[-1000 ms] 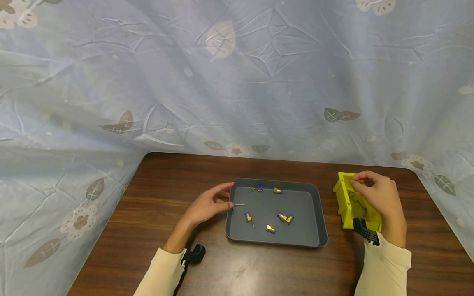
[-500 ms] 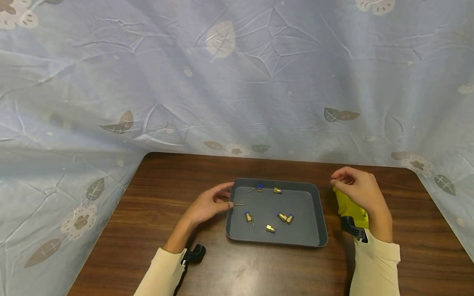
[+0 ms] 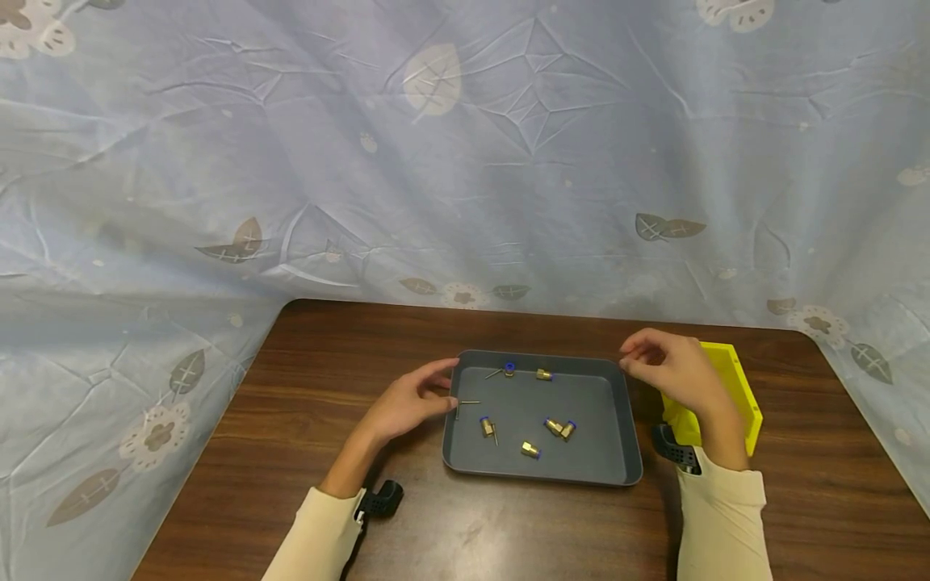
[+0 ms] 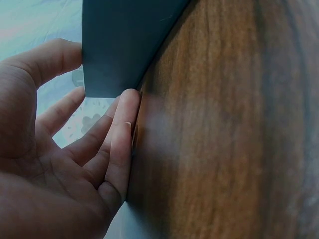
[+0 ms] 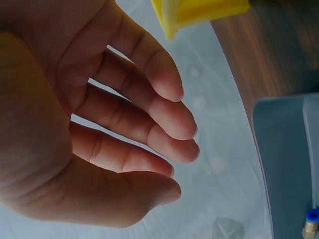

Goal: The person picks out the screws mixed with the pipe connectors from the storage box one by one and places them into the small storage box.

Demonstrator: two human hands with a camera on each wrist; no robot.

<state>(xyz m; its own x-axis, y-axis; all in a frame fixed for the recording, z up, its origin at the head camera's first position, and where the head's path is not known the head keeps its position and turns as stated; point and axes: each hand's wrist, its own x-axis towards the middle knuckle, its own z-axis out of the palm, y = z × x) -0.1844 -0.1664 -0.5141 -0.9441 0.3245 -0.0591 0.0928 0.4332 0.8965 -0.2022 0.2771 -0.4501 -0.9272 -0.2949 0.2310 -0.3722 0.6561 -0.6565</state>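
Observation:
At the left side of a grey tray is my left hand, its thumb at the rim and its other fingers stretched along the outer wall. My right hand hovers between the tray's far right corner and a yellow bin. Nothing lies between its loosely bent fingers, as the right wrist view shows. Brass fittings with blue collars lie scattered in the tray, among them one fitting near the front. By the left thumb is a thin L-shaped metal piece.
The right hand and wrist hide part of the yellow bin. Other thin metal pieces lie near the fittings, one of them a small rod at the back. The brown wooden table ends at a patterned curtain.
My right hand has moved left from over the yellow bin toward the tray's far right corner. The left hand, the tray and its pieces have stayed in place.

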